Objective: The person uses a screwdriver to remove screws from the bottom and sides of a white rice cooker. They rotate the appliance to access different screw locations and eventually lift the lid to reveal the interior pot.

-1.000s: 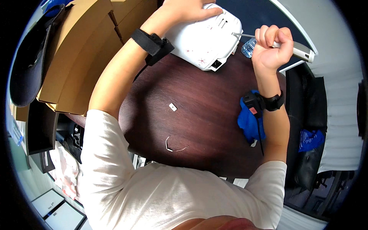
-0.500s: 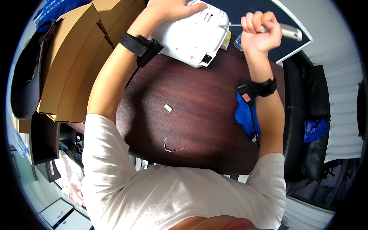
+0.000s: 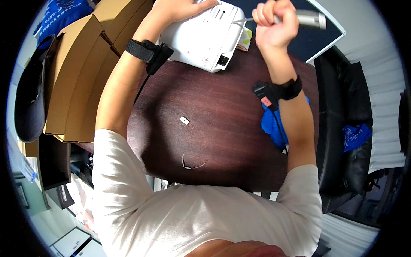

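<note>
At the far edge of the table lies a white rounded appliance (image 3: 192, 43) with a small flower print, slots on its top and a black socket at its near right corner. My left hand (image 3: 180, 9) rests on its far left part, thumb stretched out; the top of the picture cuts off some of the fingers. In a fist, my right hand (image 3: 277, 26) grips a screwdriver with a pale grey handle (image 3: 311, 19). Its thin metal shaft points left and reaches the appliance's right side; whether the tip sits in a screw, I cannot tell.
A small white piece (image 3: 184, 121) and a thin bent wire (image 3: 187, 167) lie on the dark wooden table (image 3: 222, 128). Blue cloth (image 3: 272, 128) sits under my right forearm. Cardboard boxes (image 3: 70, 85) and a dark cap (image 3: 32, 94) stand left; a black sofa (image 3: 332, 137) is right.
My right hand has moved left and farther away with the screwdriver. The appliance appears slightly farther up and left, along with a small shift of the view. My left hand stays on it.
</note>
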`<state>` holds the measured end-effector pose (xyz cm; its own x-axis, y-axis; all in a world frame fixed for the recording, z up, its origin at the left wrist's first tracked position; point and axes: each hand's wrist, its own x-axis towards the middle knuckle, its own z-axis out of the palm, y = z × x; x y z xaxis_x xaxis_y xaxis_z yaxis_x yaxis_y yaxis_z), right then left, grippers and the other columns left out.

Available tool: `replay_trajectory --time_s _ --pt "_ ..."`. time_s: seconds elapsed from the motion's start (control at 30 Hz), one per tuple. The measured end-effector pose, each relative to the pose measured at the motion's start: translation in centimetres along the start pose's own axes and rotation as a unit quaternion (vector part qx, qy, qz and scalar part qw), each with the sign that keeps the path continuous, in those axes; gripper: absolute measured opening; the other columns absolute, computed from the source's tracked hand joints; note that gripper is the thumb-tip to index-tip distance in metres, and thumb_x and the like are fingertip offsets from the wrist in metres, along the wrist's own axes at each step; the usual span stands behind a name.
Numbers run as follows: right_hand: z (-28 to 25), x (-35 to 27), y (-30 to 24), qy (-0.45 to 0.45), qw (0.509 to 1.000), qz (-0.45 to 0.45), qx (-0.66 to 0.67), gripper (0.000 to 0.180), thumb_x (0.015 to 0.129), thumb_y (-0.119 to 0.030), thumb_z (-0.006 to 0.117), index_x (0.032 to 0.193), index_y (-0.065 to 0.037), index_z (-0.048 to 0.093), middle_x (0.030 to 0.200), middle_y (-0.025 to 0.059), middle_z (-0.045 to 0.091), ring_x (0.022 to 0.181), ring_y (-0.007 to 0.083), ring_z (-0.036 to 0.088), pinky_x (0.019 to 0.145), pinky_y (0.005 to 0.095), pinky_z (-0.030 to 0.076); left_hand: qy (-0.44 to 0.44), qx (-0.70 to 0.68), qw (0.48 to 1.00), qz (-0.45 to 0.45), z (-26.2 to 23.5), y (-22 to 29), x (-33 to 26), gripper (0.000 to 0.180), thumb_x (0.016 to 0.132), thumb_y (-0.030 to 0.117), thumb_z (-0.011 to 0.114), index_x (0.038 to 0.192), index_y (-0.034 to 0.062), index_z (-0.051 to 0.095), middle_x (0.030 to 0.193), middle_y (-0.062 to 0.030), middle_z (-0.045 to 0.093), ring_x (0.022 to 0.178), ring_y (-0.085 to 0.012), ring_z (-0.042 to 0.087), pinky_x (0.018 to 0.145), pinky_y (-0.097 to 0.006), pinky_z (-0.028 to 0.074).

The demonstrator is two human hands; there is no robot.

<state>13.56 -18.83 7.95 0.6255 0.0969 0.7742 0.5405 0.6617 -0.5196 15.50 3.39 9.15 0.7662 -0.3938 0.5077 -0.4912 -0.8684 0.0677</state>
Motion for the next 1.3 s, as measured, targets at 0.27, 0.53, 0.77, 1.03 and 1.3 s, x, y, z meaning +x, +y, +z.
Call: replay_trajectory --time_s 0.27,0.53,0.77,1.03,1.3 --pt "1.4 1.7 0.4 0.079 0.992 0.077 -0.057 0.029 0.093 -0.013 0.045 0.066 -0.012 0.035 0.052 -0.0015 0.033 0.041 0.0079 0.025 0.040 0.0262 0.020 0.001 -0.007 1.000 -0.010 -0.3 0.2 -0.1 0.050 0.093 0.054 0.047 0.113 0.0155 0.072 0.115 -0.0161 0.068 0.108 -0.0337 0.064 0.092 -0.041 0.052" --pt "2.9 3.3 0.8 0.143 0.975 0.104 -0.135 0.031 0.090 -0.017 0.053 0.063 -0.013 0.039 0.051 -0.0038 0.036 0.038 0.0067 0.033 0.037 0.0239 0.023 0.004 -0.009 1.000 -0.005 0.0 0.0 -0.2 0.052 0.093 0.055 0.047 0.115 0.0147 0.071 0.117 -0.0179 0.067 0.111 -0.0344 0.063 0.094 -0.041 0.050" --pt "3.5 4.5 1.0 0.191 0.945 0.155 -0.217 0.032 0.086 -0.017 0.054 0.058 -0.012 0.041 0.048 -0.0031 0.039 0.036 0.0067 0.032 0.036 0.0248 0.022 0.039 0.005 0.999 0.011 0.4 -0.3 -0.1 0.052 0.094 0.053 0.047 0.111 0.0109 0.072 0.111 -0.0177 0.069 0.105 -0.0320 0.065 0.091 -0.039 0.051" --pt "1.0 2.8 0.4 0.202 0.970 0.123 -0.051 0.030 0.084 -0.017 0.052 0.060 -0.014 0.034 0.051 -0.0014 0.032 0.039 0.0097 0.026 0.039 0.0258 0.020 0.056 0.071 0.996 0.014 4.0 -3.5 0.4 0.062 0.092 0.070 0.039 0.123 0.0257 0.070 0.126 -0.0092 0.066 0.111 -0.0277 0.065 0.095 -0.039 0.052" --pt "-0.5 -1.9 -1.1 0.098 0.995 0.021 0.015 0.004 0.077 -0.008 0.044 0.073 -0.007 0.043 0.060 0.0095 0.044 0.054 0.0201 0.037 0.055 0.0363 0.034 0.038 0.047 0.998 0.011 3.8 -3.1 0.3 0.062 0.092 0.070 0.039 0.121 0.0256 0.071 0.122 -0.0092 0.068 0.108 -0.0277 0.067 0.093 -0.040 0.053"
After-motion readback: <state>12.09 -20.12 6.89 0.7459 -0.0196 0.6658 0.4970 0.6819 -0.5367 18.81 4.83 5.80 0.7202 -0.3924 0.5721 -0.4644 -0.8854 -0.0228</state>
